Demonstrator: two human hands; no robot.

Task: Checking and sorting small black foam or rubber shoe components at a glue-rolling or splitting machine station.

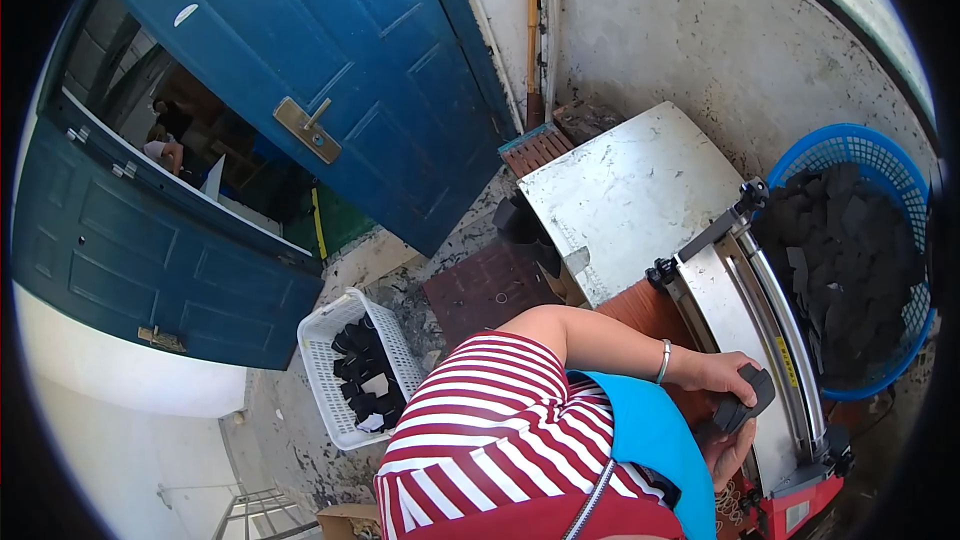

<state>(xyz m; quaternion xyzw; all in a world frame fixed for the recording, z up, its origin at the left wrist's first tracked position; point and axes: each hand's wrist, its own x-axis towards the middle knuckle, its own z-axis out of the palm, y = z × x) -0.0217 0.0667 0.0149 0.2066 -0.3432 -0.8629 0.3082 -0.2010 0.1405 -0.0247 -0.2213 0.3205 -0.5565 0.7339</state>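
Note:
My left hand (722,376), with a silver bracelet at the wrist, is closed around a small stack of black flat pieces (746,402). Below it, my right hand (732,454) supports the lower end of the same stack with its fingers bent; part of this hand is hidden. Both hands are over the near edge of a long silver metal machine (722,295) with a curved rail and a red end. Loose rubber bands (732,508) lie beside my right hand, near the red end.
Beyond the machine, a blue basket (800,150) is heaped with black pieces. A white board (630,195) lies left of the machine. Behind me, a white basket (318,360) holds black bundles. Blue doors (330,70) stand ajar, with a person (165,150) seen through the gap.

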